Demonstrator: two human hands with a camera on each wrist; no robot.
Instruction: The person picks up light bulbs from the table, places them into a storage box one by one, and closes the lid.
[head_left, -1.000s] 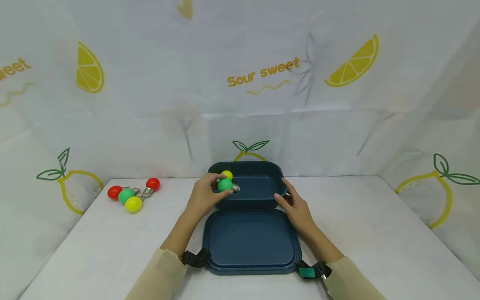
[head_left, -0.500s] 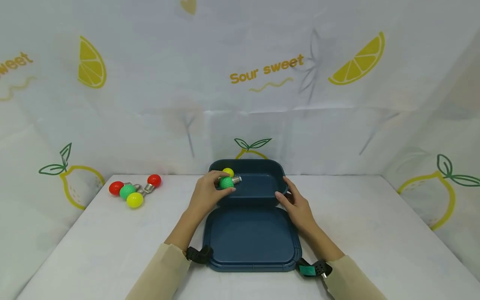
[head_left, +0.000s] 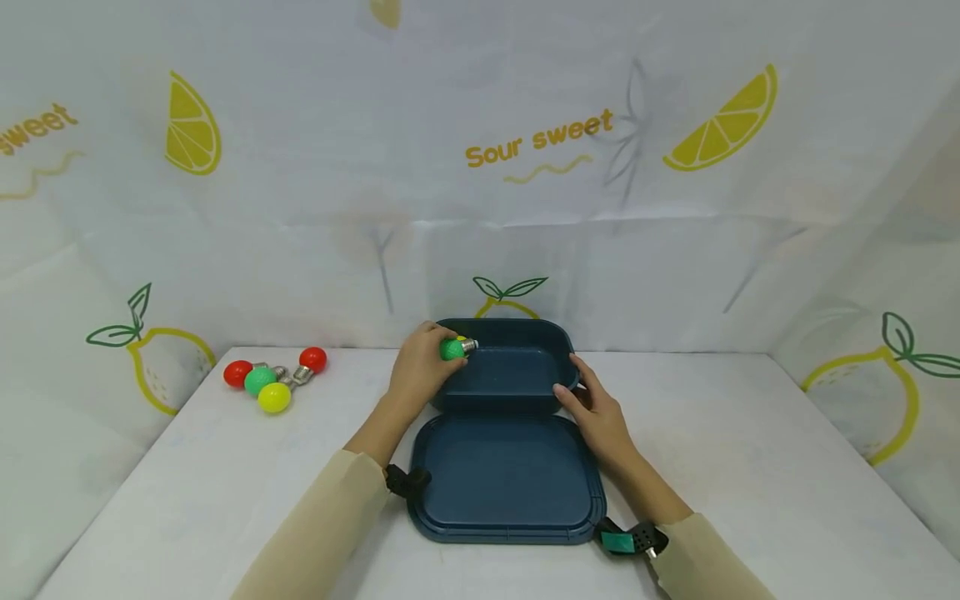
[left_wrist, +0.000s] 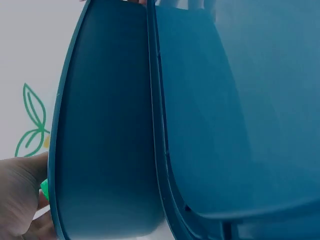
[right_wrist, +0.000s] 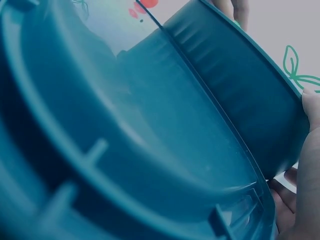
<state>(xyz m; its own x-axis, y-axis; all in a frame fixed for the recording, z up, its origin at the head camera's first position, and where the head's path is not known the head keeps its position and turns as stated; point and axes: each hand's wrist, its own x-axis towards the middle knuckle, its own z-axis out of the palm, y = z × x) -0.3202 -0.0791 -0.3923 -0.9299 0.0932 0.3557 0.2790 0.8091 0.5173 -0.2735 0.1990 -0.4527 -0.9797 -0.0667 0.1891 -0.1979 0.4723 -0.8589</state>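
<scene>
My left hand (head_left: 422, 363) pinches a green light bulb (head_left: 452, 349) over the left end of a dark blue box (head_left: 495, 403), its metal screw base pointing right. Just behind it shows a sliver of a yellow bulb (head_left: 461, 338); the rest is hidden. At the box's right end, my right hand (head_left: 598, 421) grips the rim, thumb on the near side. In the left wrist view, the box wall (left_wrist: 105, 125) hides most of the green bulb (left_wrist: 45, 189). The right wrist view shows my right hand (right_wrist: 307, 160) at the box's corner.
A dark blue lid (head_left: 507, 475) lies flat in front of the box. On the left of the white table (head_left: 712, 467) rest red bulbs (head_left: 312, 359), a green one (head_left: 260, 381) and a yellow one (head_left: 274, 397). A lemon-print cloth (head_left: 337, 167) stands behind.
My left hand has moved slightly toward the back of the box with the green bulb, which now covers most of the yellow one. My right hand keeps its grip on the rim.
</scene>
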